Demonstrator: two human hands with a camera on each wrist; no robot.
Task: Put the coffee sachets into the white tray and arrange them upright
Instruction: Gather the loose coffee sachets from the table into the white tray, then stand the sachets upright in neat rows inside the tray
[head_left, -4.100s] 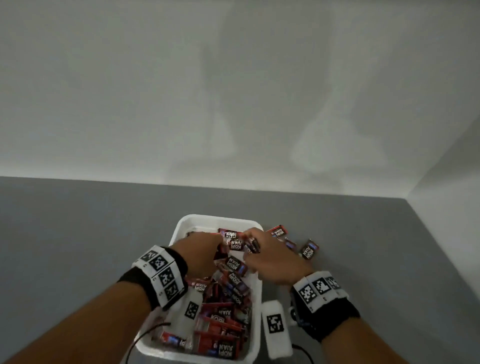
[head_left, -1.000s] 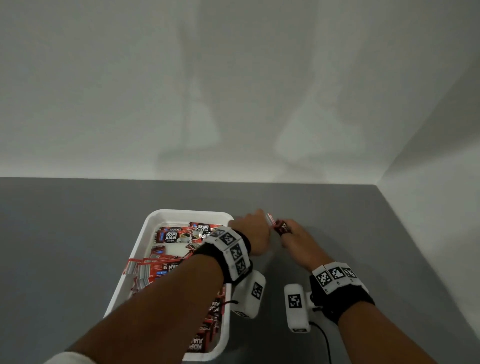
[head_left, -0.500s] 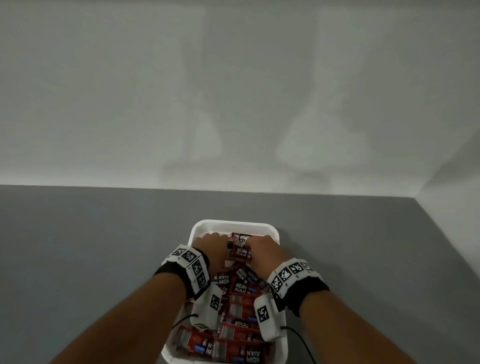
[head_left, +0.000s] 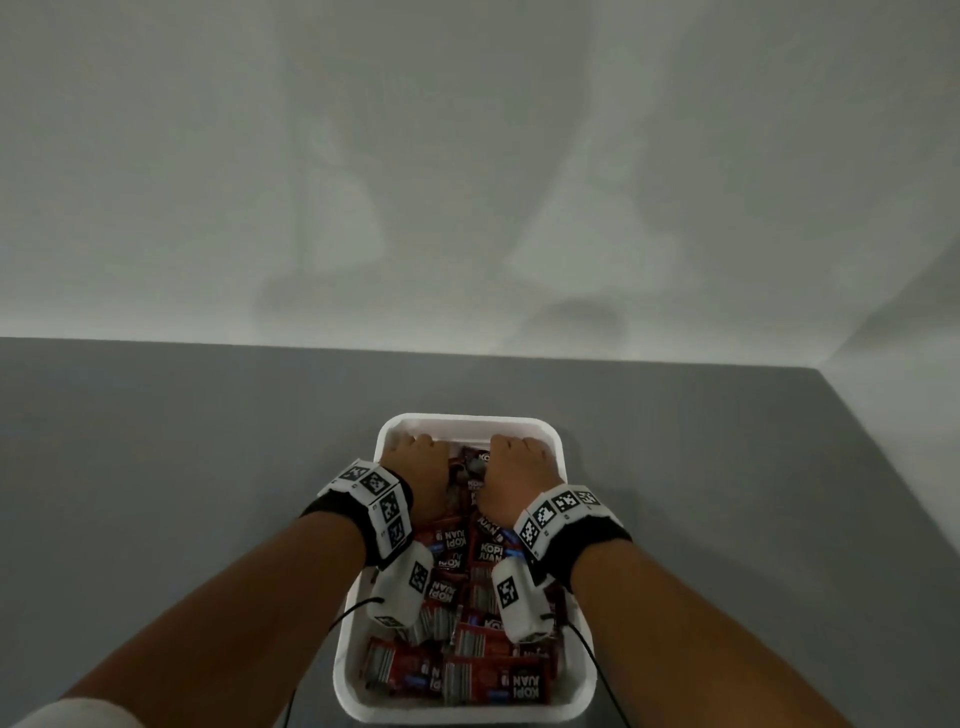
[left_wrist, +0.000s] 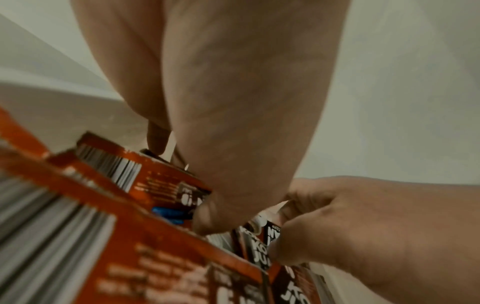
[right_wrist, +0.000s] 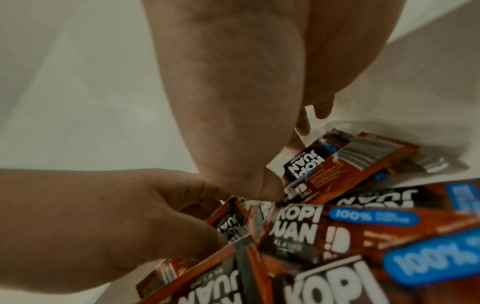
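Note:
The white tray stands on the grey table, holding several red-and-black coffee sachets that lie flat and overlap at the near end. Both hands are down in its far end, knuckles up. My left hand grips a sachet between thumb and curled fingers. Close beside it, my right hand curls round other sachets, with its thumb pressed on them. Whether the held sachets stand upright is hidden by the hands.
The grey tabletop stretches left and right of the tray. A pale wall closes the back and another the right. White camera boxes with cables hang under both wrists, over the tray.
A second ago both hands held sachets over the table to the right of the tray. They have since moved into the tray's far end and settled a little deeper there.

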